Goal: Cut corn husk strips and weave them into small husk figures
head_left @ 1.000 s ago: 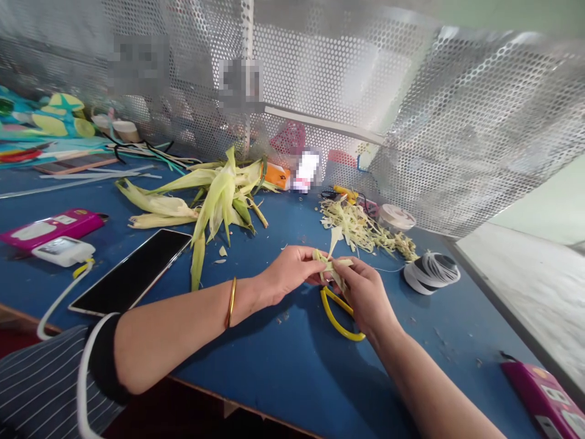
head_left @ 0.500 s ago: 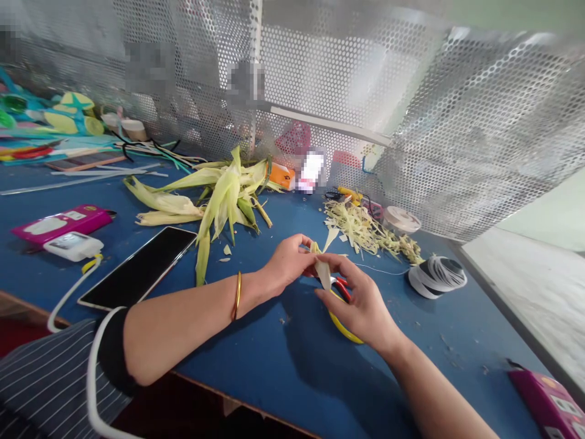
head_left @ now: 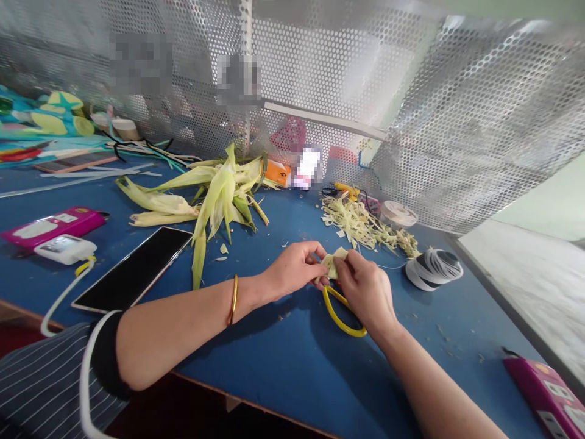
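Observation:
Between my two hands is a small pale piece of corn husk (head_left: pixel 335 261), folded over. My left hand (head_left: pixel 299 268) pinches its left side between thumb and fingers. My right hand (head_left: pixel 365 286) grips the right side, its thumb pressed on the husk. Just below them lie scissors with yellow handles (head_left: pixel 340 318), partly hidden by the right hand. A thin white thread runs right from near my hands to a spool of grey and white thread (head_left: pixel 434 269). To the left is a heap of green corn husks (head_left: pixel 223 189).
A pile of shredded husk (head_left: pixel 350 221) lies behind my right hand, near a roll of pale tape (head_left: pixel 398 213). On the left are a dark tablet-like device (head_left: pixel 134 268) and a magenta power strip (head_left: pixel 57 227). Another magenta strip (head_left: pixel 546 390) sits at right. Perforated metal mesh (head_left: pixel 320 73) stands behind the blue table (head_left: pixel 256 366).
My right hand has closed its fingers on the husk piece, which is now folded over instead of hanging down. More of the yellow scissor handles shows. The view has shifted slightly.

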Tool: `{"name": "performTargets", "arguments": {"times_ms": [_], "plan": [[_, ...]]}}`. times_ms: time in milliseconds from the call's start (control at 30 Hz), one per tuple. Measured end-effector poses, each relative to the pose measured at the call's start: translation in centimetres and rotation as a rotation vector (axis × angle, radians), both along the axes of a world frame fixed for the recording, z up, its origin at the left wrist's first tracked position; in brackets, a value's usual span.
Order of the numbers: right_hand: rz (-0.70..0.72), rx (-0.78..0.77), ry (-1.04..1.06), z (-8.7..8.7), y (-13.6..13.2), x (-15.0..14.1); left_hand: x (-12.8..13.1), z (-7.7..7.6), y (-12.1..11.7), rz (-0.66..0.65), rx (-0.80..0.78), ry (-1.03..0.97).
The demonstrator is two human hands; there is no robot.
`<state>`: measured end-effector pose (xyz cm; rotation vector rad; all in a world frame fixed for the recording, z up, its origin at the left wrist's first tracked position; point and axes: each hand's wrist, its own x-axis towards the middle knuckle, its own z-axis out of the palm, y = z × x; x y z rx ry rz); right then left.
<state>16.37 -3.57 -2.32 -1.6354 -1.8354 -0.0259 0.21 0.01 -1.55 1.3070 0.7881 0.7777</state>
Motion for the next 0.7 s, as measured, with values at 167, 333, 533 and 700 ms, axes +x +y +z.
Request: {"name": "performTargets", "arguments": {"times_ms": [167, 333, 533, 700], "plan": [[-0.007, -0.099, 0.134, -0.5, 0.1, -0.3, 0.3, -0.2, -0.3, 0.026, -0.041, -0.009], [0.014, 0.054, 0.090, -0.1, 0.2, -0.1, 0.4, 0.1, -0.4, 0.130, -0.100, -0.018], [0.123, 0.383, -0.267, 1.1, -0.2, 0.6, -0.1, 0.8, 0.2, 0.233, -0.295, -0.109], [0.170, 0.438, -0.555, 1.3, -0.8, -0.1, 0.3, 0.6, 0.1, 0.267, -0.335, -0.099]]}}
